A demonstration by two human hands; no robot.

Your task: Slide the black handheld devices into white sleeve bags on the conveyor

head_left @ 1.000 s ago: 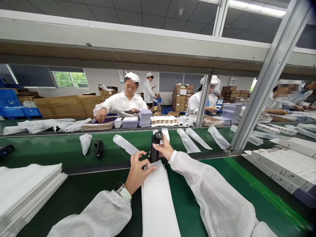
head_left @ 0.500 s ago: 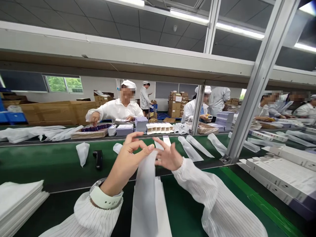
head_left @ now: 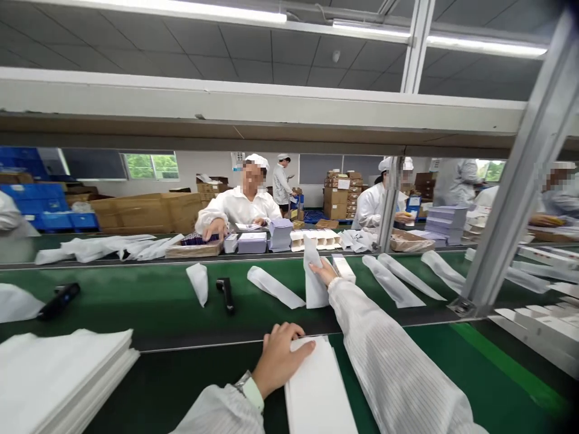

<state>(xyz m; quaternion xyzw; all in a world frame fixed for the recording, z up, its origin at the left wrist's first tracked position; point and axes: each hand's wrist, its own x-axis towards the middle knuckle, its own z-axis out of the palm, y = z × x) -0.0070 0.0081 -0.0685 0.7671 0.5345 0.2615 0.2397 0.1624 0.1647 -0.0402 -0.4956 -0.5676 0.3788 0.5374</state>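
Observation:
My right hand reaches out over the green conveyor belt and pinches a white translucent sleeve bag, which stands upright. Just right of that bag lies a small white box. Closer to me, my left hand rests at the far end of a stack of flat white sleeves. Its thumb lies across the top sleeve, apart from the fingers, which bend at the stack's left corner. Where the left fingertips end is partly hidden.
More white sleeve bags and a black handheld scanner lie on the belt. A tall white stack sits at left. A metal post rises at right by white cartons. A co-worker sits opposite.
My left hand has let go of the long sleeve and moved down onto the stack. My right hand has reached forward with a sleeve bag in it. The view has swung left.

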